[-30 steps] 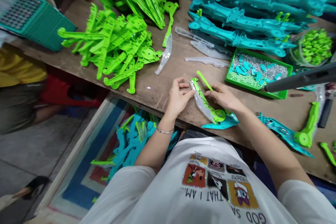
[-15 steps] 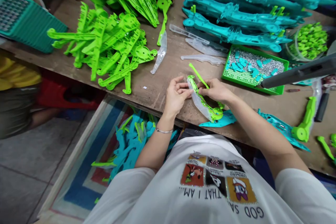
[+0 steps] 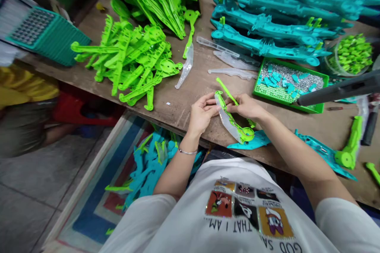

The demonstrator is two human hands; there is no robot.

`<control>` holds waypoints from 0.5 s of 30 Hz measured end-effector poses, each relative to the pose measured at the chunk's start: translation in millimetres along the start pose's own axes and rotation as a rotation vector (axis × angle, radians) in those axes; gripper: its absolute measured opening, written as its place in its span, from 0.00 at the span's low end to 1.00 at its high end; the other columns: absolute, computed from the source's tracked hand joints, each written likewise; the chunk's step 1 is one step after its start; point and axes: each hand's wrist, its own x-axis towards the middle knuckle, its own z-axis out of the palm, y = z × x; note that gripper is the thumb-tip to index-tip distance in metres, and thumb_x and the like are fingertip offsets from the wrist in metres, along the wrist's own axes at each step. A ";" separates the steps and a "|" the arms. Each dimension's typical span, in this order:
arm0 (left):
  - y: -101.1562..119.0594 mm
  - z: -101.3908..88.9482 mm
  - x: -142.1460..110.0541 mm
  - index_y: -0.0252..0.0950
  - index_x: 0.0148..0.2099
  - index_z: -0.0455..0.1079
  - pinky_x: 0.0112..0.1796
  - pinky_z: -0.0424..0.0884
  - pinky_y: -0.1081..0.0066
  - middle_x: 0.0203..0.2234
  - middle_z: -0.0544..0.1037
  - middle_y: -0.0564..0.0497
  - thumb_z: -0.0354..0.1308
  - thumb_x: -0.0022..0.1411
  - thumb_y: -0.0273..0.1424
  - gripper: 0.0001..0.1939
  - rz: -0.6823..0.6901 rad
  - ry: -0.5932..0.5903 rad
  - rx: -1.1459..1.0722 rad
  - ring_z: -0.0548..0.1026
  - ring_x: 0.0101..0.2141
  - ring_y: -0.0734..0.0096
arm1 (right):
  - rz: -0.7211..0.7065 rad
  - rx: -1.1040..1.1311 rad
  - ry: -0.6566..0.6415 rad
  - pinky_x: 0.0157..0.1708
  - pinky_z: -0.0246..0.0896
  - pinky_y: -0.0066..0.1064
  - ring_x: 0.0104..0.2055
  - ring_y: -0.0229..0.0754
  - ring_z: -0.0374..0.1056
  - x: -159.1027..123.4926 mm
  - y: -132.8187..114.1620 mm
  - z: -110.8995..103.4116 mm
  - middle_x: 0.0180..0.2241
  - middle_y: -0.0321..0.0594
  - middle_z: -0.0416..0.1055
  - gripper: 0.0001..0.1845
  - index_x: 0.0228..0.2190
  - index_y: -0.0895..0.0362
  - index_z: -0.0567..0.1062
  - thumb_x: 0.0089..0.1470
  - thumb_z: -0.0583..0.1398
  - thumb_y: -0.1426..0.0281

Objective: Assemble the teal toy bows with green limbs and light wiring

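My left hand (image 3: 202, 114) is closed on the upper end of a curved green plastic housing (image 3: 245, 134) with a translucent plastic strip (image 3: 228, 121) along its left edge. My right hand (image 3: 246, 106) grips a slim green plastic bar (image 3: 225, 89) lying alongside the housing. Its fingertips reach down to the housing, and the exact contact there is hidden. Just under the housing's round lower end, a teal plastic piece (image 3: 257, 140) lies at the table's front edge.
Loose green parts (image 3: 136, 55) are heaped at the left. Teal housings (image 3: 267, 43) stand in rows at the back right. A green tray (image 3: 292, 104) holds screws and small teal pieces. A dark tool (image 3: 335, 89) juts in from the right. Another person's leg (image 3: 29, 126) is at far left.
The whole view has shifted slightly, so the table's things appear lower and to the right. Both hands keep nearly the same hold on the housing and the bar.
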 end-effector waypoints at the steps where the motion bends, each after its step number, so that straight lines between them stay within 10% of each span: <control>1: 0.1 0.0 0.0 0.36 0.59 0.72 0.39 0.82 0.66 0.44 0.84 0.45 0.79 0.44 0.35 0.39 0.001 -0.006 -0.010 0.84 0.36 0.66 | -0.005 -0.006 0.002 0.34 0.56 0.29 0.28 0.34 0.61 0.7 1.2 0.0 0.25 0.30 0.70 0.16 0.35 0.60 0.79 0.42 0.65 0.66; 15: 1.4 -1.1 2.6 0.35 0.64 0.64 0.40 0.81 0.65 0.50 0.80 0.41 0.79 0.44 0.34 0.47 -0.046 0.002 0.025 0.83 0.37 0.67 | -0.019 -0.010 0.013 0.27 0.51 0.27 0.25 0.32 0.57 -2.7 -0.1 3.6 0.22 0.28 0.67 0.16 0.33 0.59 0.78 0.43 0.66 0.61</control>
